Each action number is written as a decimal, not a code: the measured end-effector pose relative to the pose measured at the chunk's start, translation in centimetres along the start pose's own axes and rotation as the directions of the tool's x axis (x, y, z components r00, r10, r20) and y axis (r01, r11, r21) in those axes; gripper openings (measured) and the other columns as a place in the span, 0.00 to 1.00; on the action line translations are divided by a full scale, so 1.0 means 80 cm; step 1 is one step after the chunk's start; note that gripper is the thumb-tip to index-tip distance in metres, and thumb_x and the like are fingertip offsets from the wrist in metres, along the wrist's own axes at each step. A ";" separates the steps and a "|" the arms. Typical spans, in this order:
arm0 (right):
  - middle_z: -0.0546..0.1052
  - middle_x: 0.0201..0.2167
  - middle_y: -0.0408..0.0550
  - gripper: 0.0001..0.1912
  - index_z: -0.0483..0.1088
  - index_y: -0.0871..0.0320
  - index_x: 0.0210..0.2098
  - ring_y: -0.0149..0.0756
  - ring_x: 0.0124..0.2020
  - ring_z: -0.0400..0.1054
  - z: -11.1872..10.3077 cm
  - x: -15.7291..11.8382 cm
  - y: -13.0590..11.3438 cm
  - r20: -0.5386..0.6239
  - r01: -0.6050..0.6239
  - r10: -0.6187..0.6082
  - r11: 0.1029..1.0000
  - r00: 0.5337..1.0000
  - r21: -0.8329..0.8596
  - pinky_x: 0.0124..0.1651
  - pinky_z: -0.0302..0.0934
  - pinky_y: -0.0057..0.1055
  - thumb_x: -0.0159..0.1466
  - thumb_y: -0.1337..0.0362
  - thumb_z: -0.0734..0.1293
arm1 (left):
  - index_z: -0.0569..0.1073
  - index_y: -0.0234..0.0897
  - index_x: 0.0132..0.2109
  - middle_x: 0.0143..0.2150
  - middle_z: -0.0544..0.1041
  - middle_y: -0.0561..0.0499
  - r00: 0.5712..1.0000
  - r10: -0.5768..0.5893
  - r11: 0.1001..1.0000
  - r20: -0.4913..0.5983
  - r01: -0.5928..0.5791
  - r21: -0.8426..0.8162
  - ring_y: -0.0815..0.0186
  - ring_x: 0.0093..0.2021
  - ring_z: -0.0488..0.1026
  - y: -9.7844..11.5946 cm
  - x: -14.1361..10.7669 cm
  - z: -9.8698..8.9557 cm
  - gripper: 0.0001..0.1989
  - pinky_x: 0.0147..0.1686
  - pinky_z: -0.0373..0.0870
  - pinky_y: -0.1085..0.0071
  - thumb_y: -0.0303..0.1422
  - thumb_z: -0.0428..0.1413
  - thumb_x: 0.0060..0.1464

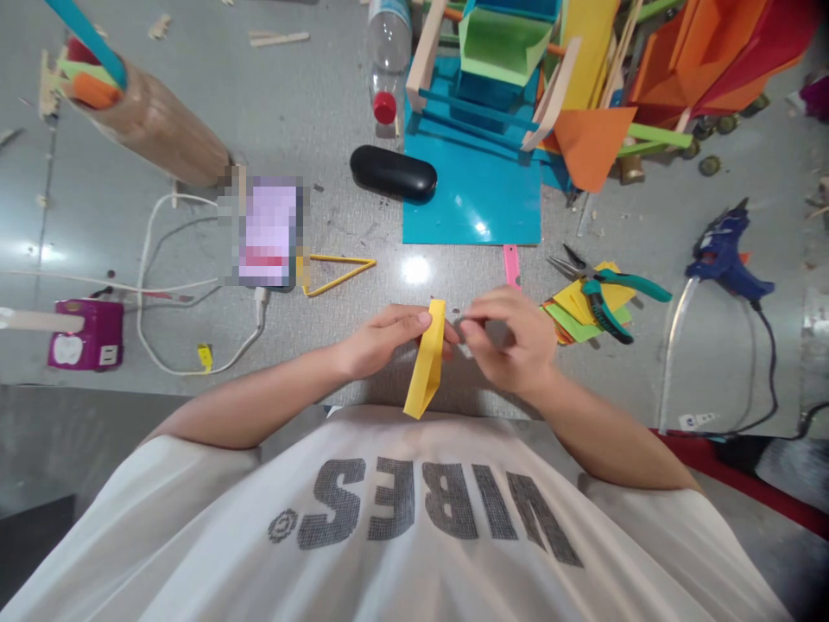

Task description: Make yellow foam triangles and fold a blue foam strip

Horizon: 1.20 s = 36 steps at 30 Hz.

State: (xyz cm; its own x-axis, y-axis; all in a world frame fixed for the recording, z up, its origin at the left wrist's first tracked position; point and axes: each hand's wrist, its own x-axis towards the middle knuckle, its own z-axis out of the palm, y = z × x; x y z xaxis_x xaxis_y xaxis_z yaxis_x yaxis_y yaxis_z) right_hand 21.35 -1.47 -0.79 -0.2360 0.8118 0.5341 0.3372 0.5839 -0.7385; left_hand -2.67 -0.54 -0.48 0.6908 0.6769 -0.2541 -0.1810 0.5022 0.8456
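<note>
Folded yellow paper (426, 363) in left hand (382, 339), near desk (350, 212) edge
We see left grip pinching it, right hand (518, 341) beside, grip unclear; handling underway, we'd say next move needs light pressure

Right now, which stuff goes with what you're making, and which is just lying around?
Probably for the job:
folded yellow paper, in the left hand
small coloured papers
maybe the pliers on those papers
maybe the blue glue gun

Probably just lying about:
black oval case
bottle with the red cap
phone with the white cable
</note>
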 end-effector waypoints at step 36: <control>0.80 0.29 0.44 0.12 0.84 0.54 0.38 0.32 0.29 0.68 0.003 0.003 -0.014 0.275 -0.447 0.367 0.825 0.889 0.345 0.32 0.64 0.32 0.70 0.53 0.81 | 0.68 0.38 0.37 0.31 0.61 0.57 0.992 0.092 0.961 0.083 -0.110 0.254 0.70 0.31 0.56 -0.002 -0.003 0.007 0.26 0.32 0.54 0.69 0.55 0.60 0.74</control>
State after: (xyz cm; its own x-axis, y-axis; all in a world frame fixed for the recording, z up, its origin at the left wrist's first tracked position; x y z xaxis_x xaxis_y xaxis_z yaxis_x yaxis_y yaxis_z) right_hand 20.72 -1.88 0.07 -0.3367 0.9372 0.0904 0.0691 0.1204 -0.9903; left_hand -2.42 -1.08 -0.34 0.7273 0.6728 -0.1355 -0.0721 0.2712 0.9598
